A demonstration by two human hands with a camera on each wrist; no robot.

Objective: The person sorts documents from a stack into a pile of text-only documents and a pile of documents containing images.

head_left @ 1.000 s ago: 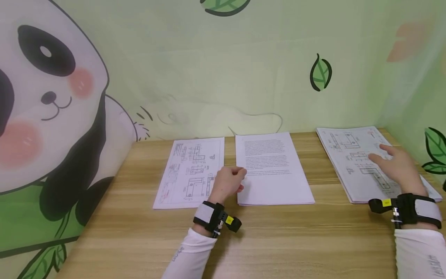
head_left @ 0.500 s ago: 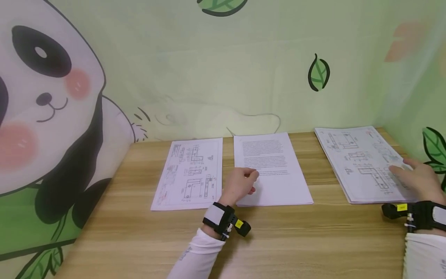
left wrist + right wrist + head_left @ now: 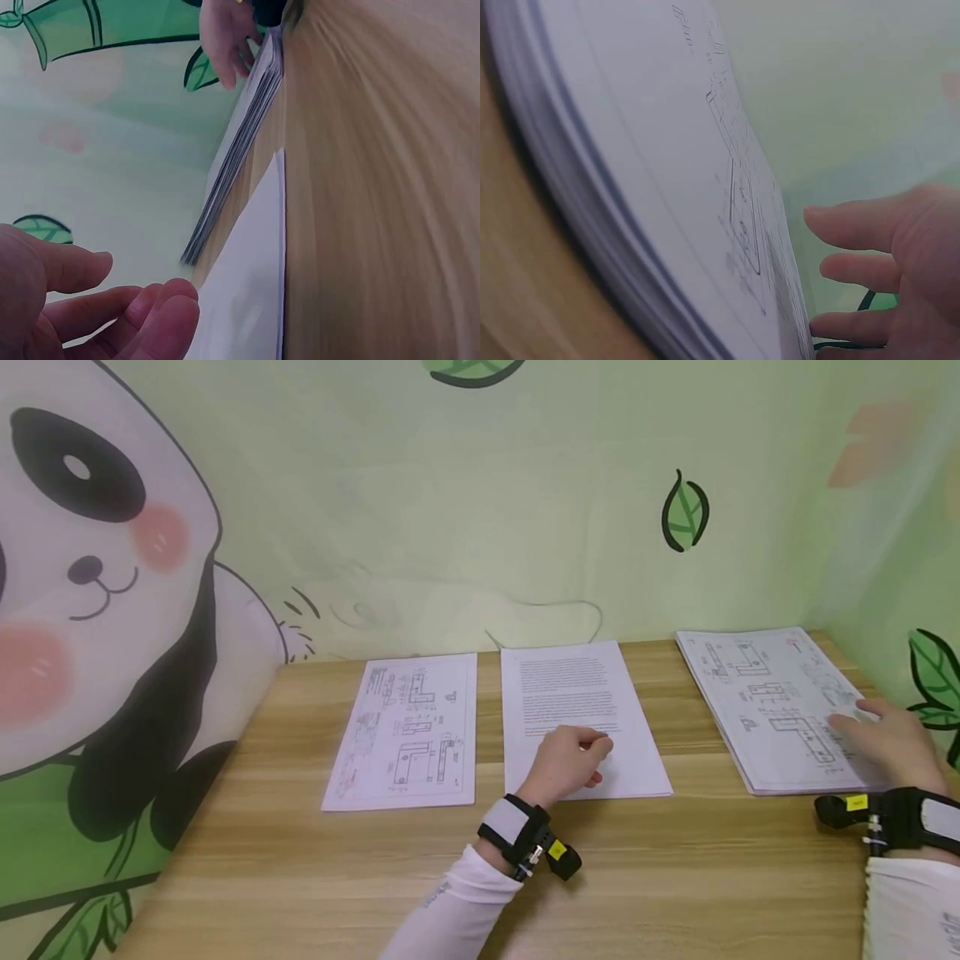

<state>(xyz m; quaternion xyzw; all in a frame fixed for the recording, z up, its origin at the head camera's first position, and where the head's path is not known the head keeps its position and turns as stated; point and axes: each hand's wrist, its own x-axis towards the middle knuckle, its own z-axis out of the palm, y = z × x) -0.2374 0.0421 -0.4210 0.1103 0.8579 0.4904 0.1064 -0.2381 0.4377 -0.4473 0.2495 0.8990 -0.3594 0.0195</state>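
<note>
In the head view my left hand (image 3: 564, 765) hovers over the lower part of a thin stack of text pages (image 3: 566, 693), its fingers loosely bent. The left wrist view shows a gap between thumb and fingers (image 3: 161, 322), with nothing held. My right hand (image 3: 894, 742) is at the right edge of a thicker paper stack (image 3: 772, 672), topped by a technical drawing. In the right wrist view the right hand's fingers (image 3: 859, 274) are spread and hold nothing; they are beside the stack's far edge, and whether they touch it I cannot tell.
A sheet with a similar technical drawing (image 3: 412, 735) lies to the left on the wooden table (image 3: 300, 877). Behind the table hangs a pale green backdrop (image 3: 420, 510) with a cartoon panda (image 3: 112, 610) and leaves. Each wrist wears a strapped camera (image 3: 517, 837).
My left hand has moved right from the left edge of the text pages to over them. The right hand shifted right toward its stack's edge, then slightly back left. The papers stayed put.
</note>
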